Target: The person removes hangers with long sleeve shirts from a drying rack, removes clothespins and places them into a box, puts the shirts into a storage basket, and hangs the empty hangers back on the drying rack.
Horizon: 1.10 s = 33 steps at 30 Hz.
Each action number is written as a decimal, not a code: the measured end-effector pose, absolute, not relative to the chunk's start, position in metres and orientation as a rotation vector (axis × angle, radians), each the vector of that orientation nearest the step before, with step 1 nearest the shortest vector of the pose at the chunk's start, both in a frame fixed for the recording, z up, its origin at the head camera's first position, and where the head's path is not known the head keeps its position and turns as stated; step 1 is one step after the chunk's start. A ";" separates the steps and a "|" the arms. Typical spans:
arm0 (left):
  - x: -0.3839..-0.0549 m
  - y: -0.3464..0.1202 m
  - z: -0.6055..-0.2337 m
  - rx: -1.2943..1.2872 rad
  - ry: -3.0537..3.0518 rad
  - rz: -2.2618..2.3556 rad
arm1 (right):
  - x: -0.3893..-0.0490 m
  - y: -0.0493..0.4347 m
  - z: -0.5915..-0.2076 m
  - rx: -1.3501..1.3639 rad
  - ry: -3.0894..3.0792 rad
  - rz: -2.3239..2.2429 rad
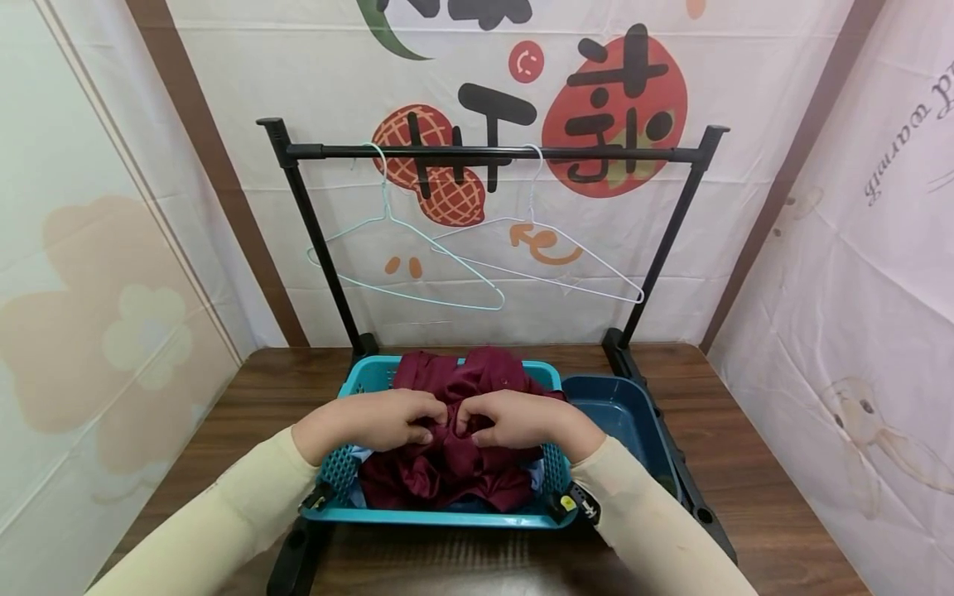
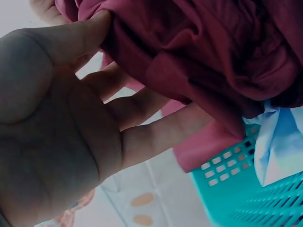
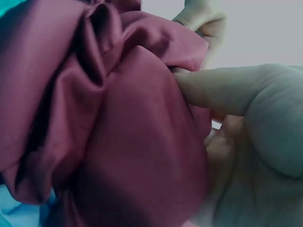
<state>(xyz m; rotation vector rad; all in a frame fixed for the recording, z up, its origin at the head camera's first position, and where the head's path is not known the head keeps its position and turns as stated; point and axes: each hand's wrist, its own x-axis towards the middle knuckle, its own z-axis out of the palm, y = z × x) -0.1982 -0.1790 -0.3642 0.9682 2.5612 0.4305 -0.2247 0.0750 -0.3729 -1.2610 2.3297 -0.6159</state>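
A crumpled maroon garment (image 1: 455, 476) with a satin sheen lies heaped in a turquoise perforated basket (image 1: 440, 518); its kind cannot be made out. My left hand (image 1: 398, 418) pinches a fold of it between thumb and fingers. In the left wrist view, the fingers (image 2: 156, 135) reach behind the cloth. Close beside it, my right hand (image 1: 510, 418) pinches another fold, its thumb (image 3: 213, 87) pressed on the cloth in the right wrist view. Some right fingers are hidden behind the fabric. Light blue cloth (image 2: 279, 146) shows under the maroon garment.
Behind the basket stands a black garment rack (image 1: 477, 152). A mint hanger (image 1: 417, 295) and a white hanger (image 1: 589, 285) hang from its bar. To the basket's right, a dark blue bin (image 1: 611, 406) sits on the wooden table (image 1: 760, 480), partly behind my right arm.
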 end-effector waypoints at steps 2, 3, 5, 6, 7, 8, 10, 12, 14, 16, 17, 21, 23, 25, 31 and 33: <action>-0.202 -0.176 -0.369 0.920 2.539 0.406 | -0.227 0.070 -0.378 -1.236 2.329 -0.588; -0.204 -0.175 -0.372 0.896 2.530 0.394 | -0.229 0.069 -0.381 -1.223 2.331 -0.576; -0.207 -0.172 -0.377 0.847 2.521 0.365 | -0.232 0.066 -0.386 -1.204 2.334 -0.560; -0.210 -0.170 -0.380 0.827 2.519 0.345 | -0.234 0.065 -0.389 -1.198 2.338 -0.544; -0.212 -0.168 -0.383 0.809 2.515 0.327 | -0.236 0.064 -0.392 -1.190 2.337 -0.532; -0.214 -0.166 -0.386 0.792 2.509 0.311 | -0.237 0.064 -0.394 -1.181 2.333 -0.522; -0.219 -0.161 -0.391 0.777 2.493 0.272 | -0.241 0.064 -0.398 -1.163 2.313 -0.498; -0.222 -0.156 -0.394 0.762 2.468 0.247 | -0.244 0.063 -0.401 -1.148 2.283 -0.467; -0.224 -0.153 -0.396 0.747 2.439 0.231 | -0.246 0.063 -0.403 -1.137 2.255 -0.430; -0.225 -0.151 -0.397 0.730 2.417 0.219 | -0.247 0.061 -0.403 -1.127 2.237 -0.390; -0.225 -0.151 -0.397 0.722 2.409 0.217 | -0.248 0.060 -0.403 -1.121 2.234 -0.372; -0.227 -0.152 -0.399 0.720 2.397 0.218 | -0.251 0.056 -0.405 -1.087 2.244 -0.334; -0.228 -0.154 -0.399 0.736 2.401 0.226 | -0.253 0.054 -0.406 -1.081 2.250 -0.335; -0.229 -0.156 -0.398 0.749 2.414 0.241 | -0.254 0.052 -0.407 -1.082 2.256 -0.344; -0.237 -0.168 -0.373 0.662 2.434 0.370 | -0.253 0.058 -0.391 -1.141 2.283 -0.376; -0.242 -0.175 -0.358 0.631 2.459 0.419 | -0.254 0.065 -0.381 -1.177 2.311 -0.402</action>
